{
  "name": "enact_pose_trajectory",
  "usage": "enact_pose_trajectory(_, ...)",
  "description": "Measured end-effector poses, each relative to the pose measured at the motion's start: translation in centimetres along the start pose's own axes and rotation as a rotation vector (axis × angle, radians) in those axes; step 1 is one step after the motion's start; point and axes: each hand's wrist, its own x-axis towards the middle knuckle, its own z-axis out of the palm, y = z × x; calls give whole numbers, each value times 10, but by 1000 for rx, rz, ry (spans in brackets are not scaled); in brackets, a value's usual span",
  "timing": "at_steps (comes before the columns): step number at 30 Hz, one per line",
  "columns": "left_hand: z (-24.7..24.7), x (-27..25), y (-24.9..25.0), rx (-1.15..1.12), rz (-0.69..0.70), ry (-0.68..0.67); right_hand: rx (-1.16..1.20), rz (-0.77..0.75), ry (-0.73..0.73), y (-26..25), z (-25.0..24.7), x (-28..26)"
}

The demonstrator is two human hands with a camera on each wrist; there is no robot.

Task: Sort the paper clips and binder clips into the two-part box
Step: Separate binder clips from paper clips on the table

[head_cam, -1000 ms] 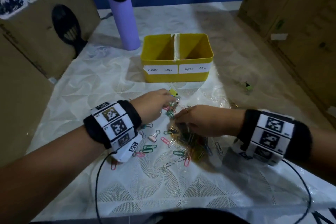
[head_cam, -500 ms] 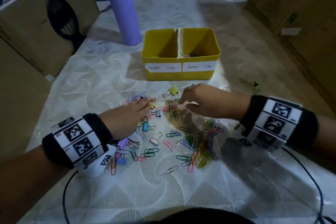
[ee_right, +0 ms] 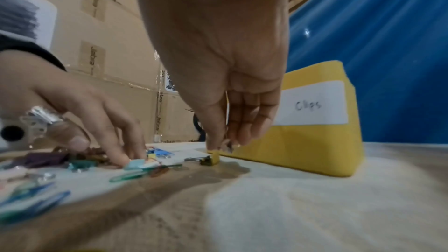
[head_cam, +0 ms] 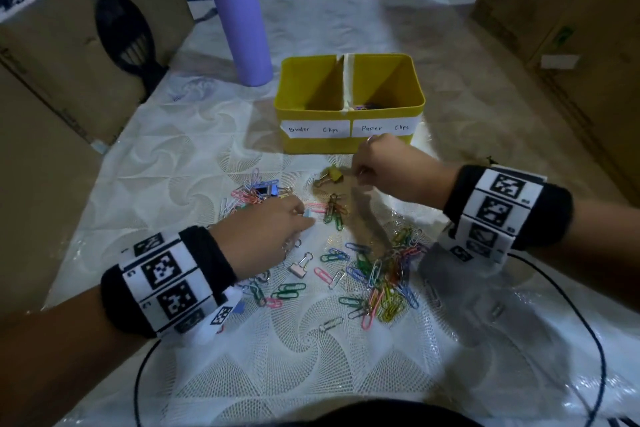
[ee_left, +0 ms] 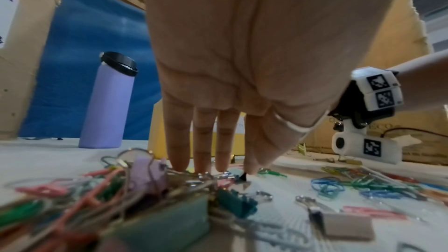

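The yellow two-part box (head_cam: 349, 146) stands mid-table, labelled Binder Clips on the left and Paper Clips on the right; a few clips lie in the right part. Coloured paper clips (head_cam: 381, 274) and binder clips lie scattered in front of it. My left hand (head_cam: 304, 218) reaches down with straight fingers, and one fingertip (ee_right: 126, 160) presses on a light blue binder clip (ee_right: 139, 164). My right hand (head_cam: 360, 177) hovers just in front of the box, thumb and fingers pinched on something small and thin, seemingly a paper clip. A yellow binder clip (head_cam: 333, 174) lies right beside those fingertips.
A purple bottle (head_cam: 239, 21) stands left of the box. Cardboard walls (head_cam: 571, 45) close in both sides, and a black brush (head_cam: 128, 38) leans at the left. A pink binder clip (head_cam: 299, 267) lies near my left wrist. Black cables (head_cam: 595, 340) trail over the near table.
My right hand has left the paper clip pile and moved up towards the box front. My left hand drew back, then slid right onto the light blue binder clip.
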Motion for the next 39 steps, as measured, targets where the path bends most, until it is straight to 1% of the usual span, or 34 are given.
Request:
enact_pose_trajectory(2,0,-3,0,49,-9,-12,-39,-5,34,4,-2,-2)
enact_pose_trajectory(4,-2,-4,1,104,-27,-8,9,-136,52,-4,2,3)
enact_pose_trajectory(5,-2,-4,1,137,-40,-6,33,-212,35,-10,6,9)
enact_pose_trajectory(7,-2,-6,1,225,-73,-7,2,-290,-66,-22,16,22)
enact_pose_trajectory(10,-3,-10,-3,304,-158,-47,-246,-281,-253,-30,22,30)
enact_pose_trajectory(12,-4,-13,-9,295,-212,-66,-359,-297,-320,-31,16,22)
enact_pose_trajectory(14,-5,-15,-14,261,-223,-43,-348,-334,-363,-30,12,6)
enact_pose_trajectory(17,-7,-15,-10,156,-209,26,-255,-386,-401,-20,16,-27)
enact_pose_trajectory(19,-8,-11,-1,72,-142,51,-55,-360,-417,-14,15,-52)
enact_pose_trajectory(21,-9,-4,9,-2,-82,18,191,-371,-385,-11,8,-68)
enact_pose_trajectory(23,-11,8,18,-69,-51,-38,273,-368,-348,-6,2,-75)
enact_pose_trajectory(24,-13,15,23,-84,-36,-53,276,-337,-316,-5,-1,-77)
enact_pose_trajectory(26,-18,29,33,-77,-12,-97,263,-249,-206,2,-1,-79)
enact_pose_trajectory(28,-22,39,43,-57,-11,-172,221,-122,-123,10,2,-84)
enact_pose_trajectory(30,-23,41,50,-34,-19,-219,160,-14,-155,15,7,-93)
enact_pose_trajectory(31,-21,40,52,-34,-12,-222,151,8,-193,16,10,-98)
enact_pose_trajectory(33,-16,32,58,-51,14,-216,210,10,-253,16,17,-108)
enact_pose_trajectory(36,-12,16,75,-58,53,-214,246,-16,-295,17,17,-125)
enact_pose_trajectory(37,-12,11,80,-70,51,-214,212,-31,-296,19,16,-132)
enact_pose_trajectory(39,-13,9,89,-128,19,-209,155,-24,-229,24,17,-146)
